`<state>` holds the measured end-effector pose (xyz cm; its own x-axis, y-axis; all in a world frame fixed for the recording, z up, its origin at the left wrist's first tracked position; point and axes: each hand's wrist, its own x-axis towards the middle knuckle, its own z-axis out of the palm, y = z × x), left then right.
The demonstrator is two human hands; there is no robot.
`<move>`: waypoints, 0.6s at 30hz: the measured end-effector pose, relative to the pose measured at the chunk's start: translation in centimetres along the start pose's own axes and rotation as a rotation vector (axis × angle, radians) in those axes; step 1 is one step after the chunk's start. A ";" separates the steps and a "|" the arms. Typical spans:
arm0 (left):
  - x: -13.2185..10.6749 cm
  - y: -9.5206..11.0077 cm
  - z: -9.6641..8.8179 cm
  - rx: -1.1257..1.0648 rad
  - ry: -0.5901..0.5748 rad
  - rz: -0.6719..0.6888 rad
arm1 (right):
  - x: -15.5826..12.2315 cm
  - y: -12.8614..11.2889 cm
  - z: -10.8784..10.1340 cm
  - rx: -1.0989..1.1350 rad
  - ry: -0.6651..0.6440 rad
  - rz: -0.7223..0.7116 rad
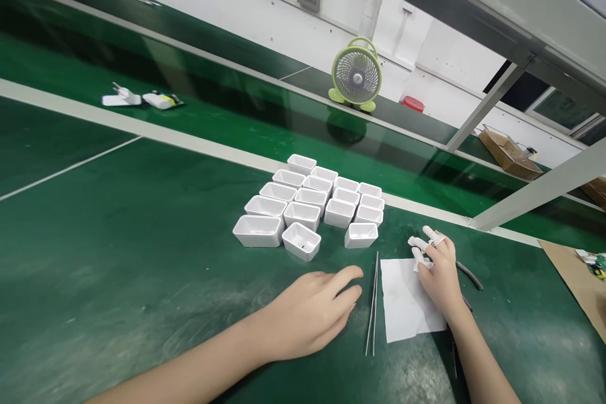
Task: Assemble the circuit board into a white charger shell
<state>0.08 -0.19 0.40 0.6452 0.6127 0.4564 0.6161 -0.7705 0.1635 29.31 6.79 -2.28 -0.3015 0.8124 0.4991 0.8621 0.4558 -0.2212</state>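
Note:
My left hand (315, 312) hovers low over or rests on the green table, fingers loosely stretched and apart, holding nothing. Just right of its fingertips lie metal tweezers (373, 303). A sheet of white paper (402, 303) is beside them, partly covered by my right hand (440, 268). White finger cots (419, 245) cover several of that hand's fingertips, which are spread with nothing visible between them. A dark curved handle (469, 275) of a tool sticks out past my right wrist; the rest is mostly hidden. Ahead, small white rectangular cups (258, 230) stand in rough rows.
A raised pale strip (213, 151) crosses the table behind the cups. Farther back stand a green fan (356, 76) and a red box (413, 103). White packets (161, 100) lie at back left. Cardboard (568, 284) lies at right, near a slanted metal post (534, 183).

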 end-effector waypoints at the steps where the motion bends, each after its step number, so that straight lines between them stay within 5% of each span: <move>1: 0.0 0.0 0.0 -0.005 -0.001 0.001 | 0.0 0.0 0.0 -0.003 0.006 -0.001; 18: -0.2 -0.3 0.5 -0.007 -0.049 0.005 | -0.6 -0.8 -0.5 -0.125 -0.085 -0.024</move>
<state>0.00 0.01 -0.21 0.6697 0.6165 0.4141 0.6097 -0.7748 0.1674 28.95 5.76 -1.97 -0.3518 0.8321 0.4287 0.8966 0.4312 -0.1011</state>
